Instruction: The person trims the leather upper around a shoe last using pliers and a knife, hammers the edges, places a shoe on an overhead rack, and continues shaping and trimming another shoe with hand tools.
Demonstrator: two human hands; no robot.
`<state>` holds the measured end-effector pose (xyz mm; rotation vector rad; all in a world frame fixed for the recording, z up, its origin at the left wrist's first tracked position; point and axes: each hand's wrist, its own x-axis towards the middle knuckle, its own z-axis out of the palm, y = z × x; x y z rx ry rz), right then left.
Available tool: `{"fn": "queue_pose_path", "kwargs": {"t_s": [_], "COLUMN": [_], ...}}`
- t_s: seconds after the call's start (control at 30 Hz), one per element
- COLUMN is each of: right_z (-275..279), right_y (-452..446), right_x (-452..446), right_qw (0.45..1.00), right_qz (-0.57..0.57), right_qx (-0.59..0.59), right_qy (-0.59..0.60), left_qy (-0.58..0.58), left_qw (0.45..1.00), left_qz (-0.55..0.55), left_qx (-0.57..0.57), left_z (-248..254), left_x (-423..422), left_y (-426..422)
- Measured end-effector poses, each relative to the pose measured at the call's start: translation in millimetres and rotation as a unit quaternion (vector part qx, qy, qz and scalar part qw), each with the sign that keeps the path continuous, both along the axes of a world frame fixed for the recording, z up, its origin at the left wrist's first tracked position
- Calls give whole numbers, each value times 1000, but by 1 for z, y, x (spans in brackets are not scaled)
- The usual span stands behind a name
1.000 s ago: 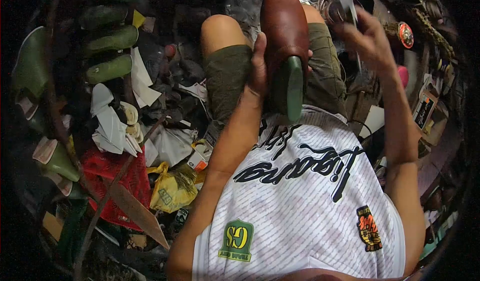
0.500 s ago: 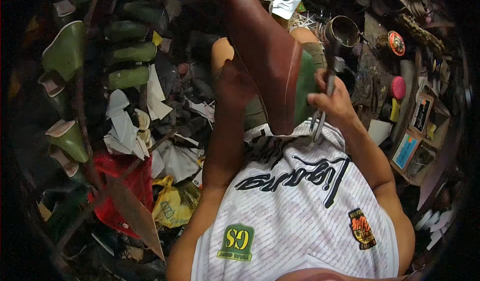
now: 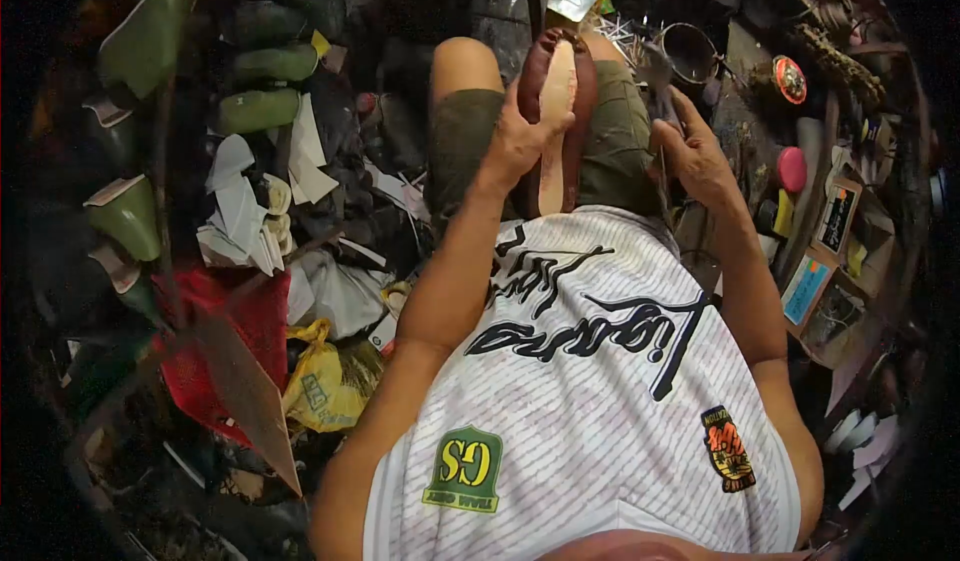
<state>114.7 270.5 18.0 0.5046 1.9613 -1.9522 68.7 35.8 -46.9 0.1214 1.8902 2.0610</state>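
Observation:
The brown leather shoe upper (image 3: 586,86) lies between my knees, sole side up. Its pale insole (image 3: 553,181) faces me, and the leather is gathered at the toe end. My left hand (image 3: 525,139) is wrapped around its left side, with the thumb across the insole. To the right, my right hand (image 3: 692,153) is closed around a dark metal tool (image 3: 660,81) that points up and away. The tool's exact kind cannot be made out, and it stands apart from the shoe.
Green shoe lasts (image 3: 258,111) line the left side, above white scraps (image 3: 237,206), a red bag (image 3: 215,361) and a yellow plastic bag (image 3: 325,386). A round tin (image 3: 688,54) is beyond my right hand. Small boxes (image 3: 838,216) are at the right.
The shoe has turned over, from leather and green last showing to its pale underside showing, and lowered between my knees. My right hand has moved off it to the right with the tool.

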Motion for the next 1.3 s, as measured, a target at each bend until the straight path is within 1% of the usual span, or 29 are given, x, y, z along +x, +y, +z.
{"fn": "queue_pose_path", "kwargs": {"t_s": [0.03, 0.07, 0.1, 0.13, 0.2, 0.33, 0.4, 0.43, 0.5, 0.53, 0.6, 0.63, 0.7, 0.73, 0.8, 0.83, 0.87, 0.9, 0.93, 1.0, 1.03, 1.1, 1.13, 1.2, 1.23, 1.3], "right_z": [-12, -17, -18, -15, -13, -8, -14, -16, -17, -14, -7, -6, -5, -7, -14, -14, -12, -11, -15, -27, -26, -26, -20, -7, -8, -12], "right_y": [1, 3, 4, 4, 1, -3, -1, -1, -4, -9, -21, -22, -21, -19, -11, -9, -8, -6, -5, -6, -8, -13, -16, -19, -16, -9], "right_x": [-8, -12, -19, -25, -31, -39, -45, -46, -51, -54, -55, -57, -59, -55, -49, -50, -51, -53, -57, -68, -71, -71, -69, -58, -56, -55], "right_qw": [982, 928, 868, 866, 812, 810, 785, 784, 749, 748, 767, 768, 807, 806, 800, 801, 737, 658, 658, 648, 649, 729, 732, 823, 825, 764], "right_qz": [104, 205, 262, 266, 351, 370, 397, 396, 405, 404, 423, 422, 433, 436, 397, 397, 398, 389, 387, 401, 399, 470, 468, 427, 428, 461], "right_qx": [138, 272, 386, 387, 395, 402, 428, 430, 475, 476, 438, 439, 396, 395, 420, 418, 471, 515, 517, 468, 469, 410, 410, 358, 354, 411], "right_qy": [77, 153, 172, 172, 248, 213, 208, 210, 222, 225, 200, 199, 68, 64, 163, 161, 276, 387, 387, 447, 446, 282, 279, 109, 103, 186], "left_qy": [-9, -17, -18, -19, 1, 39, 44, 47, 35, 38, 41, 41, 32, 28, 15, 13, 3, -5, -3, 53, 53, 30, 28, 10, 14, 6], "left_qw": [1000, 999, 998, 998, 999, 998, 995, 995, 990, 990, 997, 997, 994, 994, 994, 994, 995, 996, 996, 987, 987, 994, 994, 993, 994, 995], "left_qz": [6, 13, 24, 27, 4, -9, -18, -17, 1, 2, -8, -9, -20, -19, -2, -3, -3, -3, -5, 11, 9, 11, 7, -3, -29, -35], "left_qx": [-5, -33, -54, -52, -47, -39, -93, -92, -133, -134, -60, -59, -103, -102, -107, -108, -97, -85, -85, -152, -153, -105, -105, -117, -103, -97], "left_z": [-7, -11, -12, -13, -17, -13, -17, -15, -11, -14, -25, -25, -26, -24, -20, -15, -8, -4, -8, -24, -30, -42, -33, -7, -24, -28], "left_x": [-1, 0, 0, -1, 3, 9, 6, 7, 10, 8, 8, 6, 4, 6, 6, 6, 8, 7, 7, 9, 8, 6, 3, 4, 1, 1], "left_y": [-2, -2, -2, -3, -4, -4, -6, -5, -4, -4, -2, -3, -6, -5, -4, -5, -5, -4, -3, -3, -4, -6, -6, -6, -9, -10]}}
